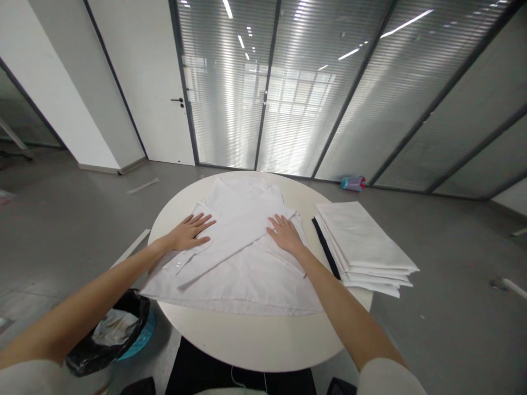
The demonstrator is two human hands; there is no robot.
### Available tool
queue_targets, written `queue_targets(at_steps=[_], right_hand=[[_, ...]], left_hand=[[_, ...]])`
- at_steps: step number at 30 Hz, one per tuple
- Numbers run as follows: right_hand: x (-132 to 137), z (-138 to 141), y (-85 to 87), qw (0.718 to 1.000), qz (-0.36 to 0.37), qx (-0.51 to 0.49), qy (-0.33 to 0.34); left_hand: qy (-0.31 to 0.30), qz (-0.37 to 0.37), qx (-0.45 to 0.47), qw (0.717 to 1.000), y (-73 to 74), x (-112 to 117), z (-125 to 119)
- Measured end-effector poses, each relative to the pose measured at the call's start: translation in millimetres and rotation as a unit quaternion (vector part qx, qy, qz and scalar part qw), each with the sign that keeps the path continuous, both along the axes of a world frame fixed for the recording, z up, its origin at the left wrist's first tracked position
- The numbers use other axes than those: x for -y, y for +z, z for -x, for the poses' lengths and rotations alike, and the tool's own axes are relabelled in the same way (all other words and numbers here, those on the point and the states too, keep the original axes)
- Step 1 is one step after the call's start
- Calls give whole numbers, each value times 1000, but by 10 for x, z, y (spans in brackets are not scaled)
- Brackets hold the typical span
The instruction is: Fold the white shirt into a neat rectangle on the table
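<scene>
A white shirt (242,269) lies spread on a round white table (263,343), its collar toward the far edge. Both sleeves are folded inward across the body, one crossing over the other. My left hand (187,231) rests flat on the shirt's left side, fingers spread. On the right side, my right hand (284,233) also lies flat with its fingers apart, touching the folded sleeve. The shirt's hem reaches past the table edge at the lower left.
At the table's right stands a stack of folded white cloth (362,241), overhanging the edge, with a dark item (327,249) beside it. Below left is a blue bin (142,334) with a black liner. A glass partition (300,109) stands behind.
</scene>
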State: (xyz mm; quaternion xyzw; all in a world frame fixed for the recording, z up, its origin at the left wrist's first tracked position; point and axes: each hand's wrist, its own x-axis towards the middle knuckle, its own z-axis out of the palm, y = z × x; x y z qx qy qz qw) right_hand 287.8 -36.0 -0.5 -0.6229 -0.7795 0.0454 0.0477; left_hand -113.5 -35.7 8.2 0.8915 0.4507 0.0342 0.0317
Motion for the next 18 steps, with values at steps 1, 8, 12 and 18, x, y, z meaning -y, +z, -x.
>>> queue_targets(at_steps=[1,8,12,18], right_hand=[[36,3,-1,1000,-1,4,-1],[39,-27,262,999,44,26,15],[-597,74,664,993,78,-88,4],[-1845,345,816,890,88,-436,-99]], left_hand=[[-1,2,1,1000,-7,11,2],[-25,9,38,999,67,86,32],[18,13,188,982,326,-434,-181],[206,207,495,818,548,-1814,-874]])
